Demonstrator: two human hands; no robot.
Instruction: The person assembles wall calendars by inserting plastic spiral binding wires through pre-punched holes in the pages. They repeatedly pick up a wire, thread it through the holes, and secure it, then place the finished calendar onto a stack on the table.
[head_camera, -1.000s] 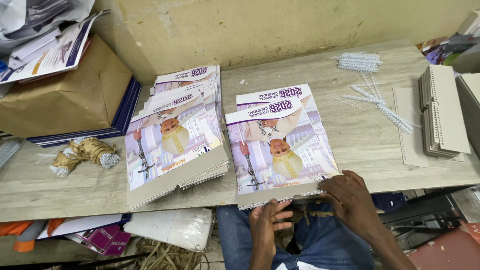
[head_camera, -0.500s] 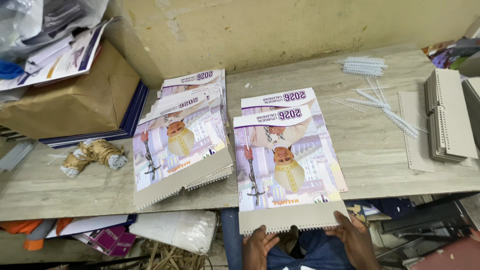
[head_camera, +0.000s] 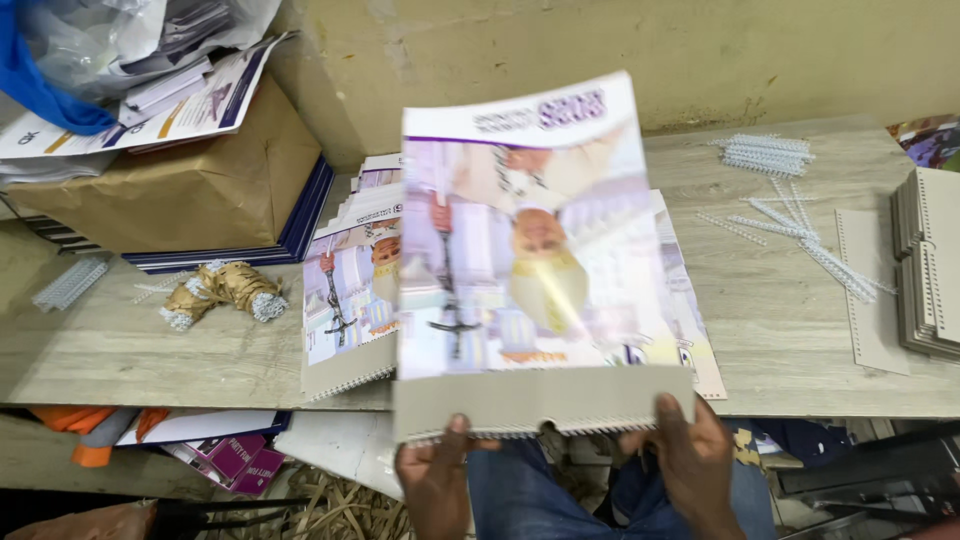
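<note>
I hold a printed calendar (head_camera: 530, 250) with a grey card base up off the table, tilted toward me. My left hand (head_camera: 435, 480) pinches its lower left edge at the wire binding. My right hand (head_camera: 690, 460) grips the lower right edge. Under and behind it, another calendar (head_camera: 690, 310) lies flat on the wooden table (head_camera: 800, 340). To the left lies a fanned stack of the same calendars (head_camera: 345, 290) with spiral bindings along their near edge.
White binding combs (head_camera: 770, 155) lie scattered at the back right, next to a grey card sheet (head_camera: 868, 290) and a stack of punched boards (head_camera: 930, 260). A brown paper parcel (head_camera: 180, 180) and a paper-wrapped bundle (head_camera: 225, 290) sit at left. Straw and papers lie below.
Both hands took the front calendar by its near edge, pulled it off the table and raised it toward the camera. The stack at left stayed put.
</note>
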